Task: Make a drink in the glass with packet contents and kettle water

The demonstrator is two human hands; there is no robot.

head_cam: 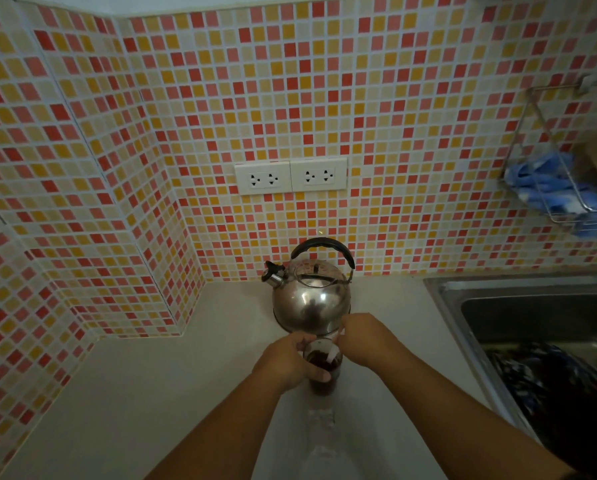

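We see the glass [323, 367] standing on the pale desk [172, 386] a little below the middle of the frame, holding a dark brown drink. The left hand [290, 363] wraps around its left side, fingers [319, 375] closed on the wall of the glass, the thumb lying across the front. The right hand [363, 341] sits at the upper right of the rim, its fingers pinched on a thin pale object [332, 355] that dips into the drink; we cannot tell whether it is a spoon, a stirrer or the packet. Just behind the glass, toward the tiled wall [290, 98], stands the steel kettle [311, 303] with its black handle [325, 245] arched over the lid and its spout [273, 273] pointing to the left of the frame. Two white double sockets [290, 176] are set in the wall above the kettle. At the right edge a steel sink [456, 299] holds dark patterned cloth [560, 386], and above it, in the upper right, a wire rack [550, 188] on the wall carries a blue rag [546, 185].
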